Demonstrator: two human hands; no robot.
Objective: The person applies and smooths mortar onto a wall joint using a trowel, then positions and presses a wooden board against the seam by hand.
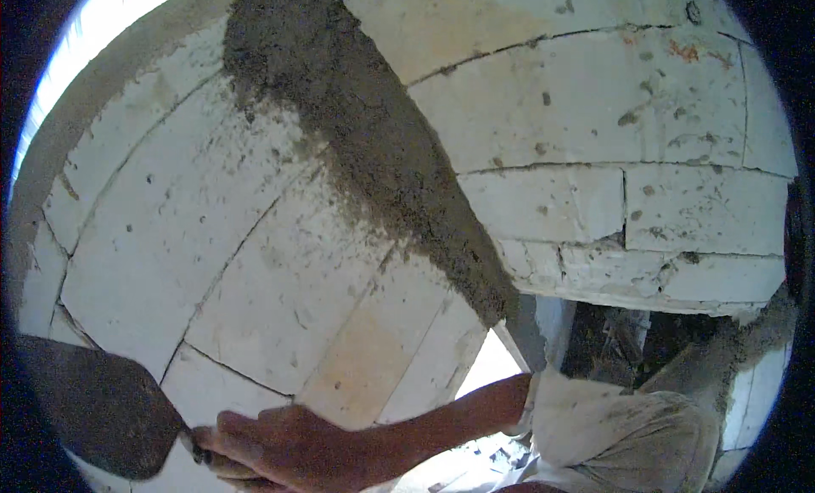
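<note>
My right hand (276, 446) is closed around the handle of a trowel at the lower left, its arm reaching across from a dirty white sleeve (620, 433) at the lower right. The trowel's broad, dark blade (93, 408) lies to the left of the hand, in front of a wall of white blocks (242, 306). A wide band of grey mortar (356, 153) runs diagonally down the inside corner, with rough, spattered edges on the left wall. My left hand is not in view.
A second block wall (543, 102), spotted with mortar, fills the upper right. Below it is a dark opening (603, 340) with grey ledges. A bright gap (492, 357) shows at the foot of the corner, and a grey strip (42, 187) borders the bright far-left edge.
</note>
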